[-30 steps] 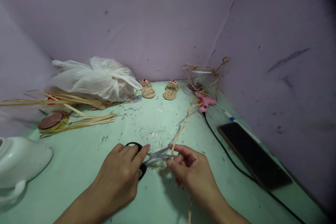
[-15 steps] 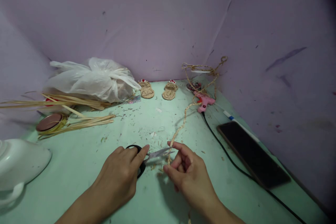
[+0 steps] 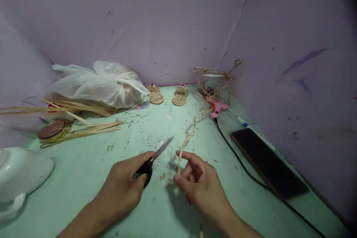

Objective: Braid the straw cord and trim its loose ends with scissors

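Observation:
My left hand (image 3: 126,180) is wrapped round the black handles of a pair of scissors (image 3: 161,148). The blades are together and point up to the right, apart from the cord. Between the thumb and fingers of my right hand (image 3: 198,182) runs a braided straw cord (image 3: 187,139). From there the cord curves up and away to the pink glue gun (image 3: 218,108), where more of it lies in a loose tangle (image 3: 227,81). A short piece of cord also shows below my right wrist, at the bottom edge.
Two small woven sandals (image 3: 180,95) with red and white beads stand by the back wall. At left are a white plastic bag (image 3: 103,83), dry straw strips (image 3: 92,134), a round lidded jar (image 3: 52,130) and a white jug (image 3: 23,173). A phone (image 3: 267,163), a pen and a black cable lie at right.
The scissors have drawn back left from the cord, tipped upward and closed their blades. My left hand has turned with them. My right hand keeps its hold in nearly the same place.

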A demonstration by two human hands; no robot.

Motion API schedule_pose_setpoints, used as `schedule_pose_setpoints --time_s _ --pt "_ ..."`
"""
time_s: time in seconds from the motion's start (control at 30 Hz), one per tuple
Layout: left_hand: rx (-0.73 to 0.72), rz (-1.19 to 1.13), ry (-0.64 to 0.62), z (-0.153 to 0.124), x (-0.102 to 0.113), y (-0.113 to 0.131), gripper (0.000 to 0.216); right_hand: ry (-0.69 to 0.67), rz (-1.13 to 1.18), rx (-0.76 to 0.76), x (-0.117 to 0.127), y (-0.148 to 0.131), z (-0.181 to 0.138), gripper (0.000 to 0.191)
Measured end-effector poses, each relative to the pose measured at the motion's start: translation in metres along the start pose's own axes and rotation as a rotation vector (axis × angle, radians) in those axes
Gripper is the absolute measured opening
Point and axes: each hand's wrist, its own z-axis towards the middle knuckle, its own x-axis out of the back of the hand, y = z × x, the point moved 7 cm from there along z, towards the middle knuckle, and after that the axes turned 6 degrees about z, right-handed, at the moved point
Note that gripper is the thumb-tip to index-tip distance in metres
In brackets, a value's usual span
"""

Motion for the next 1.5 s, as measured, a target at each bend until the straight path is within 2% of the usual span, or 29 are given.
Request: schedule_pose_setpoints --time_s 0.07,0.13,0.23,0.3,0.4,0.5,0.6,0.67,0.77,0.87,0.97,1.03,1.1,1.17,1.23,1.33,1.5 --pt "0.205 -0.291 0.011 0.001 -0.001 -0.003 0.031 -0.069 -0.053 0.012 -0.006 0.003 -0.004 0.052" --pt "0.348 -0.565 -0.015 0.0 -0.011 -0.001 0.035 -0.193 -0.123 0.038 -0.016 0.009 -0.011 0.06" --pt "0.45 -0.798 -0.086 -0.002 -0.027 0.005 0.043 -0.363 -0.197 0.07 -0.03 0.019 -0.022 0.065" --pt "0.482 -0.857 -0.089 -0.004 -0.032 0.006 0.045 -0.386 -0.2 0.062 -0.033 0.022 -0.024 0.064" --pt "0.457 -0.932 -0.014 -0.005 -0.027 0.003 0.043 -0.334 -0.001 -0.031 -0.033 0.022 -0.02 0.053" --pt "0.355 -1.017 0.044 -0.004 -0.018 0.001 0.038 -0.358 0.365 -0.281 -0.038 0.026 -0.017 0.027" --pt "0.294 -1.064 0.047 -0.002 -0.016 -0.002 0.033 -0.42 0.552 -0.506 -0.044 0.031 -0.02 0.022" --pt "0.274 -1.081 0.057 0.001 -0.016 -0.005 0.033 -0.459 0.582 -0.557 -0.045 0.032 -0.022 0.023" --pt "0.271 -1.075 0.072 0.005 -0.018 -0.009 0.034 -0.448 0.575 -0.515 -0.043 0.029 -0.022 0.025" --pt "0.325 -0.944 0.064 0.006 -0.018 -0.014 0.033 -0.337 0.517 -0.421 -0.035 0.026 -0.017 0.024" --pt "0.306 -0.592 0.076 0.002 -0.005 -0.012 0.032 -0.18 0.496 -0.365 -0.023 0.024 -0.008 0.023" --pt "0.178 -0.241 0.069 -0.001 0.008 -0.002 0.033 -0.086 0.501 -0.325 -0.013 0.021 -0.003 0.024" --pt "-0.009 0.093 0.038 -0.005 0.014 0.011 0.036 -0.026 0.495 -0.272 -0.006 0.018 0.001 0.025" --pt "-0.177 0.313 0.03 -0.01 0.013 0.021 0.042 0.005 0.474 -0.234 -0.001 0.015 0.003 0.029" --pt "-0.272 0.437 0.034 -0.013 0.01 0.025 0.047 0.027 0.438 -0.202 0.002 0.014 0.004 0.034" --pt "-0.308 0.563 0.018 -0.014 0.001 0.024 0.048 0.045 0.378 -0.153 0.003 0.01 0.003 0.038" --pt "-0.323 0.566 0.11 -0.013 0.004 0.024 0.045 0.1 0.383 -0.111 0.007 0.005 0.003 0.037"
